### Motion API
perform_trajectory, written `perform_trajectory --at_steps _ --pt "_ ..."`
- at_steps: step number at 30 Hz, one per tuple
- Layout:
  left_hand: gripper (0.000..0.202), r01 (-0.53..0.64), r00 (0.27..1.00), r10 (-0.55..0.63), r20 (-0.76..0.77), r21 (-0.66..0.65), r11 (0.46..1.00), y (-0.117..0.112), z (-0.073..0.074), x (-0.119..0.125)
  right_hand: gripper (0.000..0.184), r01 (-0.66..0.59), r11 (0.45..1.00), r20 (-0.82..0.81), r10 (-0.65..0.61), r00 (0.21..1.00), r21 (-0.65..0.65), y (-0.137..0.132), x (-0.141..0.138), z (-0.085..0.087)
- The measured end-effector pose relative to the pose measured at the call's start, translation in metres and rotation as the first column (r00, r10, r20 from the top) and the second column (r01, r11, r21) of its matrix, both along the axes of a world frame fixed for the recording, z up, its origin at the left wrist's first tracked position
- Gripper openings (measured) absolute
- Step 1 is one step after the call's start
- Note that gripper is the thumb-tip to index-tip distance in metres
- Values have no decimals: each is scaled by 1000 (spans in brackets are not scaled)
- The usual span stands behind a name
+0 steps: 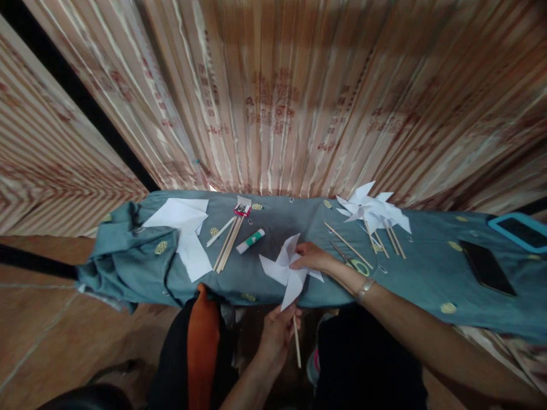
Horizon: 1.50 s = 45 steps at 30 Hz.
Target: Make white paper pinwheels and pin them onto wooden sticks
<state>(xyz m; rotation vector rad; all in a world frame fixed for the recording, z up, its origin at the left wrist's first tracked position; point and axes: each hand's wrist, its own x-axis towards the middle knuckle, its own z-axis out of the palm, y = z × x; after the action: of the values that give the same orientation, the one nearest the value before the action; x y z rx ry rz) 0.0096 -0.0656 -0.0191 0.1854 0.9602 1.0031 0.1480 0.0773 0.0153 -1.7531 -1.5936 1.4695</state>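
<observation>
A white paper pinwheel (287, 272) is held up over the front edge of the cloth-covered table. My left hand (277, 333) is closed around its wooden stick (297, 344), just below the blades; the stick's lower end pokes out beneath. The fingers of my right hand (314, 256) are pinched at the pinwheel's centre, partly hiding the blades on that side. Right of that hand lie scissors (358, 266) with green handles and a loose wooden stick (348, 245). A glue stick (250, 241) with a green band rests to the left of the pinwheel.
Several finished pinwheels (371, 209) are bunched at the back right. Left of the glue stick are wooden sticks (229, 245), a white pen (220, 231), a small red box of pins (243, 207) and white paper sheets (188, 228). A dark phone (487, 267) and blue-framed device (519, 230) lie far right.
</observation>
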Motion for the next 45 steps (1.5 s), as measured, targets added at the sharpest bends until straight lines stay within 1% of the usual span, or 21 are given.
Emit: perform_trajectory --at_steps 3,7,11,17,23,27,33,36,41,45 --pt "42 -9 999 9 46 -3 1000 -1 -3 4 21 -52 998 137 48 989 27 3 1 -4" --pt "43 -22 997 28 68 -77 997 1 -6 8 21 -109 992 265 89 960 59 5 4 -7" --pt "45 -38 996 47 82 -115 993 2 -8 10 20 -150 986 321 120 939 71 6 5 -8" --pt "40 -62 993 77 93 -152 986 4 -6 11 17 -214 976 361 190 913 29 9 7 -8" --pt "46 -71 988 92 126 -161 984 4 -9 12 20 -268 963 473 226 852 23 12 3 1" --pt "40 -30 991 53 121 -184 983 4 -13 12 21 -334 943 532 285 798 -4 17 -1 8" --pt "31 120 988 -94 124 -220 968 4 -14 12 22 -403 912 561 372 740 -74 26 0 4" --pt "37 156 985 -138 102 -199 968 5 -14 13 24 -422 901 557 403 726 -101 29 2 1" --pt "56 154 986 -141 94 -150 977 5 -17 16 25 -441 888 550 435 713 -131 32 4 -1" --pt "60 152 985 -139 100 -143 978 6 -16 17 23 -446 883 549 448 705 -148 32 2 1"
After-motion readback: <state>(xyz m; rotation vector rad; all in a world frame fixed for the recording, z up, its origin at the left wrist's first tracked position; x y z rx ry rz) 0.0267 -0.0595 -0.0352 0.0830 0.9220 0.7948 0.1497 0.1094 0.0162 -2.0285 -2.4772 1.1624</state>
